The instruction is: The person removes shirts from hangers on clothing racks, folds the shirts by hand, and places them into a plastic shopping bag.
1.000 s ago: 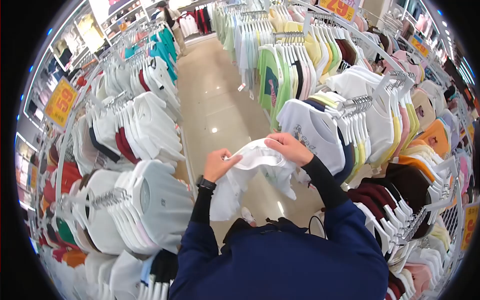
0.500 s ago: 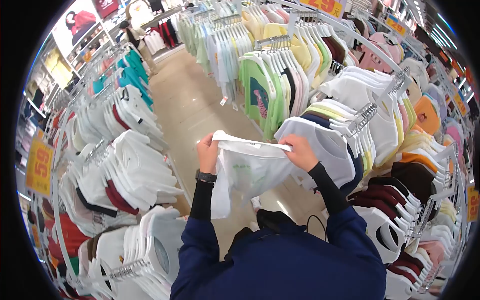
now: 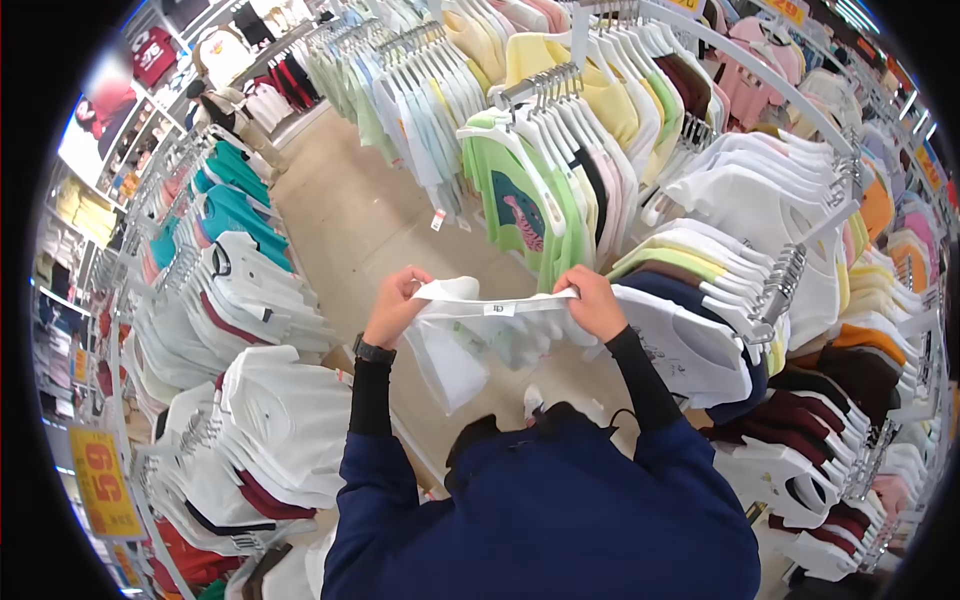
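A white T-shirt (image 3: 455, 345) hangs between my two hands over the aisle, its collar pulled nearly straight. A small white label with dark marks (image 3: 498, 310) shows at the middle of the neckband. My left hand (image 3: 398, 303) pinches one shoulder end; a dark watch sits on that wrist. At the other end, my right hand (image 3: 592, 300) grips the collar between thumb and fingers. The thin cloth droops below, with faint green print showing through. Close beyond the right hand are a light green shirt (image 3: 490, 185) and a white printed shirt (image 3: 680, 345) on racks.
White shirts on hangers (image 3: 285, 400) line the left rack, beside a yellow 59 price sign (image 3: 103, 480). Metal rack arms (image 3: 775, 300) jut out at the right. The tiled aisle (image 3: 350, 190) runs forward, with a person (image 3: 235, 120) at its far left.
The shirt has turned so its collar and label face me more, and its body has swung away. My left hand has shifted slightly left. The view has tilted and moved.
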`<state>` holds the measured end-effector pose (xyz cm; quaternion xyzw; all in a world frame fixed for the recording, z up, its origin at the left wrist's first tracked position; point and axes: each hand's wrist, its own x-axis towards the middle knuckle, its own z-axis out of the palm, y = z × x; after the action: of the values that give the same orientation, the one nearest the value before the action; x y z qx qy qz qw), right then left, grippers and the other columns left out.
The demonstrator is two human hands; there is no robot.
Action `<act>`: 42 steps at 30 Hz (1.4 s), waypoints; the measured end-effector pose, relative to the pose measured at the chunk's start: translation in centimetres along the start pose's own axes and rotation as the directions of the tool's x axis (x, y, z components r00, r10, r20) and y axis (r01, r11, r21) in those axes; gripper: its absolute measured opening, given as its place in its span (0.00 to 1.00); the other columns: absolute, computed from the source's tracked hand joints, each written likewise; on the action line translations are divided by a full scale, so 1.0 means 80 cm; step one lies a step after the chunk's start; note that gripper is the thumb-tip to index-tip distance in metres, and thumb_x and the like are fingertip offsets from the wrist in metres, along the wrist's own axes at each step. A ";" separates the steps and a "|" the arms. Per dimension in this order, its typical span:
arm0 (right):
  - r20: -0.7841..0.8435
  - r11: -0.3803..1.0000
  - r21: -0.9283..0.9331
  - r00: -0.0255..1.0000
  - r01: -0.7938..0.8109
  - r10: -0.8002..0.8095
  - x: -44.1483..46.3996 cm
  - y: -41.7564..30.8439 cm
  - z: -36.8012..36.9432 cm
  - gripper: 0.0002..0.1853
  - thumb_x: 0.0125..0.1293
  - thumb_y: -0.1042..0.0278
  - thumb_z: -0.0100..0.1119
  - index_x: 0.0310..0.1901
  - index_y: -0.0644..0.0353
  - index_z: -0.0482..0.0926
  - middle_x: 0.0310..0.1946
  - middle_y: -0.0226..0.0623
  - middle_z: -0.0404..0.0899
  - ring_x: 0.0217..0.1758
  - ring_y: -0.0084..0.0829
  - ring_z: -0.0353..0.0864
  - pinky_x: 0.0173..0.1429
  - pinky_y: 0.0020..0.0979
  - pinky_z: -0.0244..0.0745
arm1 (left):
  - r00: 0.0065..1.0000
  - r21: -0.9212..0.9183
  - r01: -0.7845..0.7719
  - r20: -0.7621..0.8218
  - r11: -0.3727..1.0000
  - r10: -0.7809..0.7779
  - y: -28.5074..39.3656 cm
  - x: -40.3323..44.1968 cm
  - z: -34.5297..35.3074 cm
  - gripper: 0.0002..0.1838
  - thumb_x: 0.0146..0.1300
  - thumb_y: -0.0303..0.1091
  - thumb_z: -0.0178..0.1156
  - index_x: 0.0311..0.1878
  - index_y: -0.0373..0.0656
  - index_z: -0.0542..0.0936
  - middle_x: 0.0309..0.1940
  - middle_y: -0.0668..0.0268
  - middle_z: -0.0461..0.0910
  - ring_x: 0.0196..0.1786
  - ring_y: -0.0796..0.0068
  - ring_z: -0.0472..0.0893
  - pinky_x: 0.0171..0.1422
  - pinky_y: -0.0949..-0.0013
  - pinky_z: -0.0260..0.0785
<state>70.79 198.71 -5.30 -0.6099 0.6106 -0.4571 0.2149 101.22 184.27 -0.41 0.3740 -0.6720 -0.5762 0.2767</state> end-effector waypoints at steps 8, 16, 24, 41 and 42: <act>-0.060 0.971 -0.003 0.969 -0.239 0.239 0.042 0.042 0.033 0.08 0.52 0.76 0.49 0.34 0.64 0.77 0.31 0.52 0.78 0.39 0.53 0.78 0.45 0.46 0.71 | 0.946 0.381 -0.167 0.323 0.909 0.038 -0.009 0.091 -0.026 0.06 0.54 0.28 0.67 0.32 0.38 0.82 0.17 0.74 0.72 0.22 0.89 0.64 0.26 0.77 0.55; 0.056 0.940 -0.138 0.946 -0.311 0.321 0.075 0.072 0.093 0.09 0.55 0.71 0.53 0.36 0.65 0.77 0.30 0.50 0.78 0.36 0.50 0.79 0.42 0.43 0.72 | 0.938 0.354 -0.346 0.140 0.869 0.317 -0.033 0.220 -0.038 0.06 0.60 0.28 0.63 0.37 0.35 0.81 0.27 0.57 0.83 0.29 0.73 0.82 0.35 0.69 0.70; -0.536 0.893 -0.361 0.843 -0.268 0.037 0.212 0.024 0.107 0.16 0.53 0.75 0.57 0.46 0.58 0.77 0.41 0.40 0.77 0.43 0.43 0.76 0.46 0.40 0.73 | 0.856 0.443 -0.517 0.291 0.732 0.428 -0.053 0.305 -0.079 0.09 0.61 0.36 0.61 0.44 0.50 0.77 0.27 0.54 0.81 0.32 0.46 0.80 0.34 0.48 0.69; -0.711 0.790 -0.363 0.695 -0.494 0.108 0.268 -0.065 0.102 0.24 0.66 0.55 0.61 0.53 0.68 0.74 0.34 0.58 0.80 0.40 0.57 0.80 0.41 0.43 0.73 | 0.664 0.504 -0.726 0.339 0.467 0.666 0.019 0.436 -0.166 0.12 0.57 0.35 0.62 0.45 0.51 0.77 0.23 0.58 0.80 0.29 0.52 0.81 0.30 0.52 0.70; -0.709 0.814 -0.318 0.692 -0.486 0.136 0.252 -0.087 0.110 0.22 0.66 0.58 0.61 0.53 0.68 0.74 0.34 0.58 0.80 0.40 0.57 0.80 0.41 0.42 0.73 | 0.691 0.485 -0.708 0.325 0.513 0.646 0.023 0.442 -0.169 0.08 0.60 0.37 0.62 0.41 0.48 0.79 0.26 0.57 0.82 0.30 0.50 0.81 0.32 0.52 0.70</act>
<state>78.53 178.22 2.02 -0.3258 0.8372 -0.4288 -0.0960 91.65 147.63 1.77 0.1168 -0.9177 -0.2085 0.3174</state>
